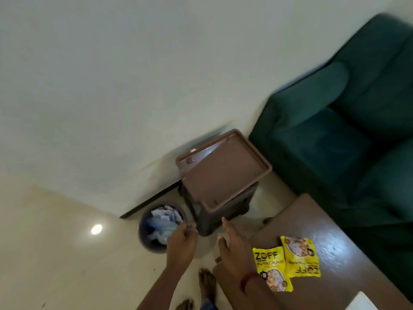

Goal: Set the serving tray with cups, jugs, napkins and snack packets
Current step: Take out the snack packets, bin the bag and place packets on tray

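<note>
Right hand (pixel 232 245): fingers straight and spread, holding nothing.
Left hand (pixel 182 239): loosely curled above the waste bin (pixel 145 231); whether it holds anything cannot be told.
Serving tray (pixel 223 173): just ahead of the right fingertips, tilted atop a dark stool (pixel 207 222); the right hand is nearer.
Snack packets (pixel 299 258): on the table (pixel 335 242), beside the right wrist.

Wall (pixel 134 74): plain cream, fills the upper half, blurred.
Skirting (pixel 152 201): dark strip at the wall's foot.
Floor (pixel 55 253): glossy cream.
Light (pixel 96 229): one round glare on the floor, left of the bin.
Sofa (pixel 335 130): dark green, at right.
Stool (pixel 212 222): dark, between bin and sofa.
Bin (pixel 143 238): round, dark, holds crumpled paper and plastic, just beside the stool.
Tabletop (pixel 346 253): polished brown wood, lower right, before the sofa.
</note>
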